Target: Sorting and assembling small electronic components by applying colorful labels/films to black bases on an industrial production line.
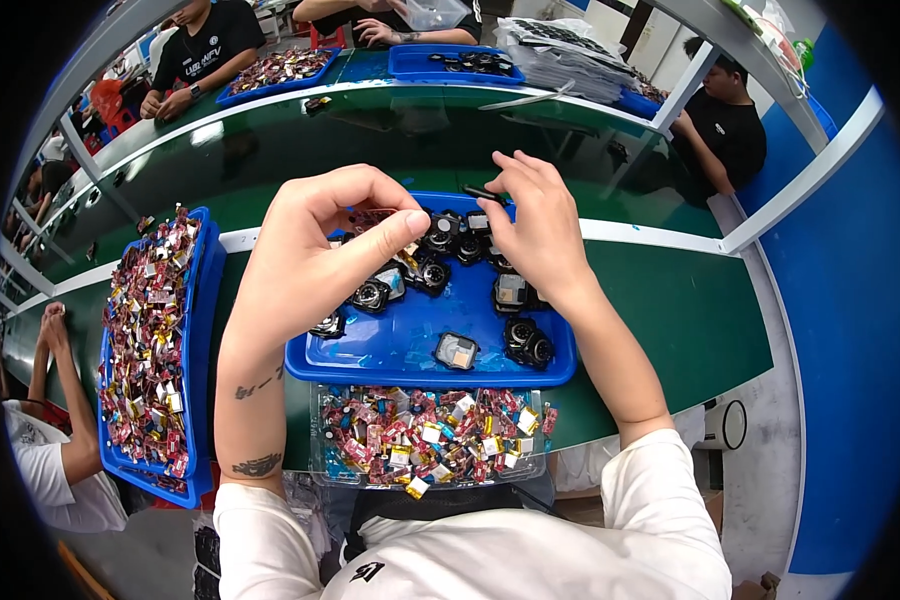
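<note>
My left hand [335, 240] is raised over the far left part of a blue tray [420, 375], its thumb and fingers pinched together. A red circuit board [370, 215] shows partly behind those fingers; the rest of it is hidden. My right hand [540, 220] hovers over the tray's far right, with a thin black piece [482, 192] between thumb and fingertips. Beneath both hands, several round black watch-like cases [430, 272] crowd the tray's far side. Closer to me lie a square grey-backed case [456, 350] and a dark pair of cases [527, 343].
A clear plastic tray [320, 430] heaped with red boards and small batteries stands at my edge of the green bench [670, 320]. On the left is a long blue bin [202, 330] of similar parts. White rails [660, 238] cross the bench. Other people sit across and at left.
</note>
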`<state>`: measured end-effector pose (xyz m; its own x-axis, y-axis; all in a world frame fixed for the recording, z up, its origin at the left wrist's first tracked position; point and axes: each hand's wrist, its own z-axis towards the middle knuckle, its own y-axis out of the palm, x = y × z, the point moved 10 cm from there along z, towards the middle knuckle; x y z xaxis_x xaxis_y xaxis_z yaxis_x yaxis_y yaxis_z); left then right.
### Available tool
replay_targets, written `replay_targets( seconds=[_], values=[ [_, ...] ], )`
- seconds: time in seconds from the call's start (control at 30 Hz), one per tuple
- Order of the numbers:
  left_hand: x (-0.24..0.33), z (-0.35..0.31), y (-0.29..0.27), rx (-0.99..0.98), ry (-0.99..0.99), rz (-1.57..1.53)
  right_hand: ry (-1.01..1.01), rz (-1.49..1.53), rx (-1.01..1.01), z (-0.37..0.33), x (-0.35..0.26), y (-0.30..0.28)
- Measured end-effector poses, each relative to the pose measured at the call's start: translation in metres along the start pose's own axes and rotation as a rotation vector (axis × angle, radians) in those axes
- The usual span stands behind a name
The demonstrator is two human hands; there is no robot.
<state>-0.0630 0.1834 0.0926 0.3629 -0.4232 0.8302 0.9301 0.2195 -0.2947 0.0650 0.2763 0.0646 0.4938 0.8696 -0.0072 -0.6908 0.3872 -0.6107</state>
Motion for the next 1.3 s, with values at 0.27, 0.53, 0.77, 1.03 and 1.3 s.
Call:
replay_targets(
  seconds=[0.27, 0.53, 0.77, 1.03, 1.3],
  values=[
    [0.006, 0.0, 0.004, 0.039, 0.055, 0.173, 0.702, 1.243, -0.436, -0.013, 0.008, 0.039],
    [-0.023, 0.0, 0.012, -0.003, -0.148, 0.068, 0.625, 1.283, -0.414, -0.012, -0.005, 0.032],
    [-0.02, 0.001, 0.012, 0.046, -0.094, 0.129, 0.581, 1.33, -0.373, -0.01, -0.009, 0.031],
    [-0.017, 0.001, 0.015, 0.125, -0.018, 0.321, 0.602, 1.353, -0.386, -0.015, -0.012, 0.039],
    [-0.023, 0.003, 0.013, 0.115, -0.071, 0.259, 0.611, 1.391, -0.42, -0.015, -0.016, 0.039]
  ],
)
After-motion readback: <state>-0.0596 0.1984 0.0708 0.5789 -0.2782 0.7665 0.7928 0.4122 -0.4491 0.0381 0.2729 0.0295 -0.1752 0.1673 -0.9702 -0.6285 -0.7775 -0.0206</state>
